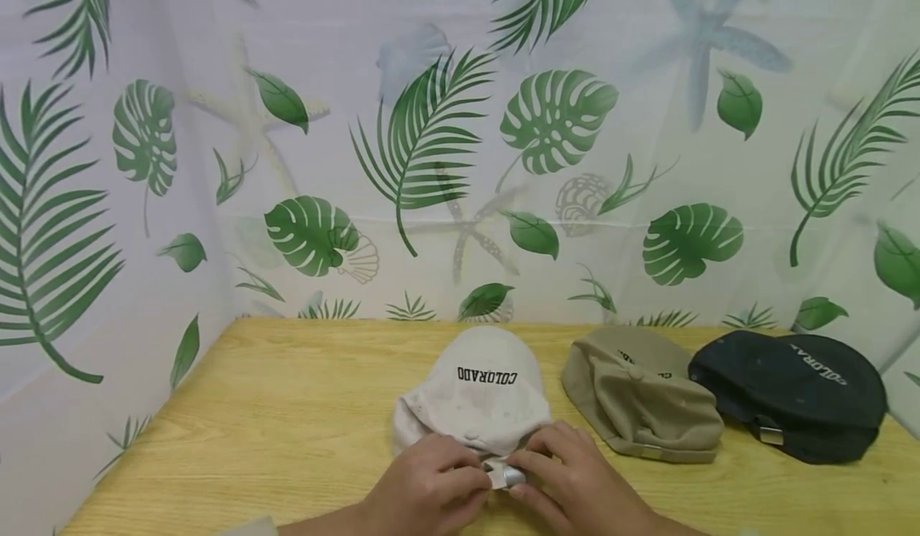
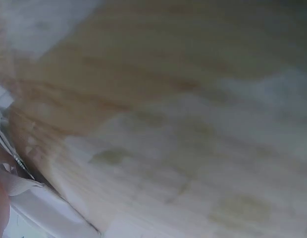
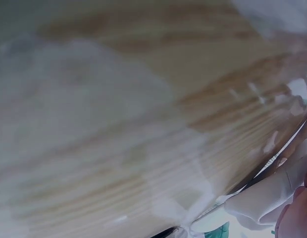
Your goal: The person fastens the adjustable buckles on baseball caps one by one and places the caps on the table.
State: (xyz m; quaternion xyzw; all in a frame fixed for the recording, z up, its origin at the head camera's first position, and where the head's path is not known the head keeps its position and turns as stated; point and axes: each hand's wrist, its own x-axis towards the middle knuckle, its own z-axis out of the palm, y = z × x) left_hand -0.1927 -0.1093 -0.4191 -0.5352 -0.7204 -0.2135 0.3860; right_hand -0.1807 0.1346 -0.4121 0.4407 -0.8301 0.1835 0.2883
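Note:
A white cap (image 1: 483, 384) with COLORADO in dark letters stands on the table, its back strap toward me. The strap carries a silver metal buckle (image 1: 513, 476). My left hand (image 1: 430, 484) pinches the strap on the left of the buckle. Thumb and fingers of my right hand (image 1: 575, 480) grip the strap at the buckle's right side. In the left wrist view a pale piece of the cap (image 2: 49, 210) shows at the lower left corner. The right wrist view has white cap fabric (image 3: 267, 198) beside fingertips at the lower right.
To the right of the white cap lies a tan cap (image 1: 647, 400), and beyond it a black cap (image 1: 798, 396) with a metal buckle. All rest on a light wooden table (image 1: 302, 408). A leaf-patterned curtain (image 1: 460, 160) hangs behind and along the sides.

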